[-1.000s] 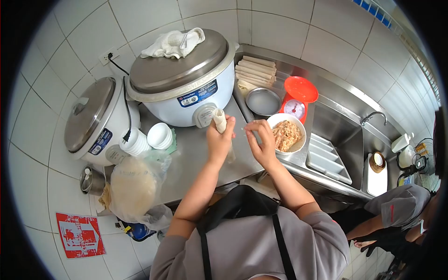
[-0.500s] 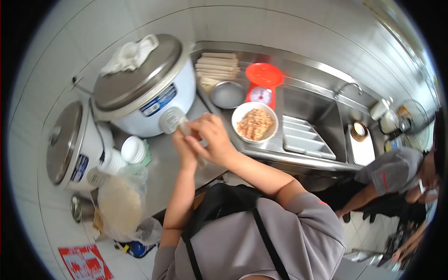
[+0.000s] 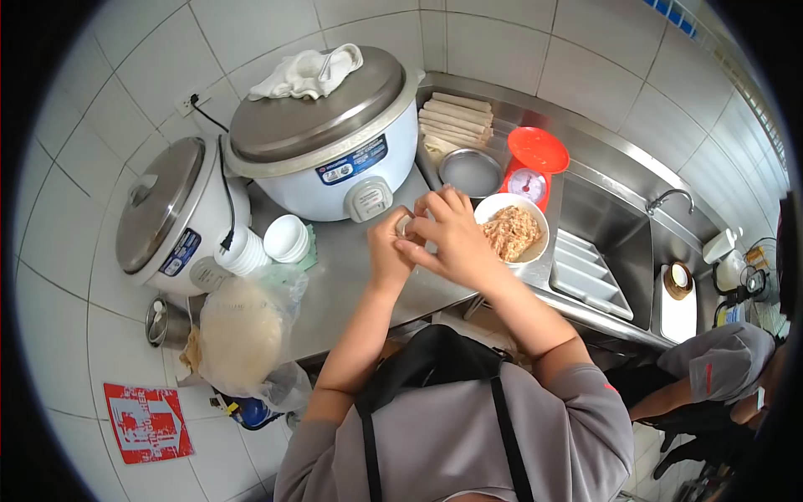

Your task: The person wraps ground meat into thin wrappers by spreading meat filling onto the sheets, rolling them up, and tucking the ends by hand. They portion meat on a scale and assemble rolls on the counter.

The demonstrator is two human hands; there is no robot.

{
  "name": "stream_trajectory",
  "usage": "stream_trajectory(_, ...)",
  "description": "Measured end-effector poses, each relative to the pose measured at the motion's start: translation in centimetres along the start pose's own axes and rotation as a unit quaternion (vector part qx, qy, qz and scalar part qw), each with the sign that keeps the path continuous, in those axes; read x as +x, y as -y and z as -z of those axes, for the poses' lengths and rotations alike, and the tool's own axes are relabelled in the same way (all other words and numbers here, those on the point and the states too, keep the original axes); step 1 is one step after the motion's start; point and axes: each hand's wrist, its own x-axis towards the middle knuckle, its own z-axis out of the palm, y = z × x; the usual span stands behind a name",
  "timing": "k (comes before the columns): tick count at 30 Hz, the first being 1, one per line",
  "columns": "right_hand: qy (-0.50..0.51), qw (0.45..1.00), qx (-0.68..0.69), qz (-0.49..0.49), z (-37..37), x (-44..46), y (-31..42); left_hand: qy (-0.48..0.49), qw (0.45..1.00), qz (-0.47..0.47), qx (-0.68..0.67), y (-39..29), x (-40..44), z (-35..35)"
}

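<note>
Rolled wrapper [image 3: 405,225], mostly hidden by fingers, sits upright in the left hand [image 3: 391,249], over the surface [image 3: 343,276]. Left to right, I see a rice cooker [image 3: 171,217], a plastic bag [image 3: 242,330], white cups [image 3: 285,238] and a cloth-topped cooker [image 3: 335,159]. The left grip is curled around the roll; the right hand [image 3: 452,238] bends across it, its grip unclear from here. Pale rolls [image 3: 456,119] lie behind a round pan [image 3: 471,171]; the bowl of minced mixture [image 3: 513,233] is just beside the right hand, before a red scale [image 3: 535,159].
</note>
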Motion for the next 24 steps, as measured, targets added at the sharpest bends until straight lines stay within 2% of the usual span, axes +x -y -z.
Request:
stream_trajectory(1,0.05,0.998,0.028,0.011,0.9,0.5,-0.6,0.014,1.0,-0.006,-0.02,0.5,0.0,0.1)
stream_trajectory(2,0.092,0.987,0.134,-0.008,1.9,0.9,-1.6,0.067,0.994,0.044,-0.079,0.7,-0.1,0.4)
stream_trajectory(4,0.171,0.924,0.339,-0.046,3.3,2.0,-3.3,0.171,0.955,0.144,-0.194,-0.9,0.2,1.6)
stream_trajectory(6,0.23,0.92,0.318,0.008,3.8,3.3,-3.4,0.255,0.922,0.156,-0.246,-2.4,0.6,2.1)
stream_trajectory(8,0.297,0.909,0.289,0.04,4.2,4.2,-2.8,0.32,0.89,0.17,-0.278,-0.8,0.0,2.2)
stream_trajectory(11,0.31,0.919,0.224,0.095,4.3,4.3,-2.4,0.322,0.881,0.196,-0.287,-0.5,0.3,2.9)
stream_trajectory(14,0.329,0.917,0.19,0.119,3.9,4.9,-2.4,0.332,0.879,0.182,-0.291,-0.3,0.4,3.2)
stream_trajectory(17,0.387,0.888,0.208,0.137,2.9,6.5,-3.1,0.339,0.875,0.192,-0.287,-0.7,0.4,2.8)
stream_trajectory(21,0.436,0.867,0.207,0.121,1.5,7.8,-3.3,0.35,0.89,0.159,-0.246,-0.9,0.6,2.7)
stream_trajectory(23,0.455,0.864,0.2,0.079,0.4,7.6,-3.2,0.348,0.896,0.164,-0.224,-0.4,0.8,2.8)
stream_trajectory(24,0.463,0.863,0.192,0.059,0.3,7.8,-3.1,0.318,0.915,0.134,-0.209,-0.3,0.9,2.5)
